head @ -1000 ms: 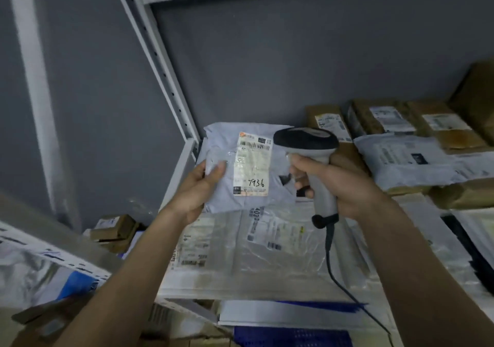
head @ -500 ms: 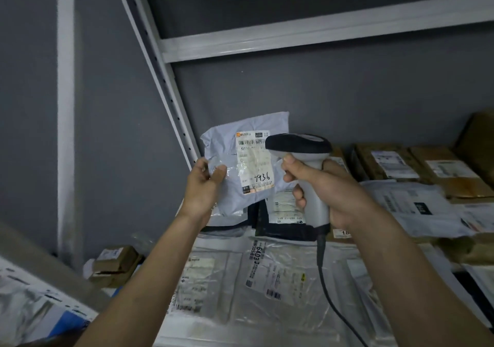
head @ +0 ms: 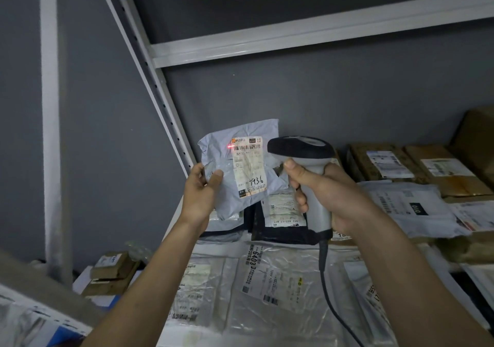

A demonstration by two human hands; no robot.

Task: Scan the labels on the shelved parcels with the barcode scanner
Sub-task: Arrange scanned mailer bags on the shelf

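From the head camera, the left hand (head: 201,196) pinches a grey parcel (head: 227,175) by its left edge, holding it upright above the shelf (head: 267,328). Its label (head: 249,165) faces the scanner (head: 307,175), just right of the parcel, which the right hand (head: 324,194) grips by the handle. A red dot (head: 229,146) glows at the label's barcode. More parcels lie on the shelf below.
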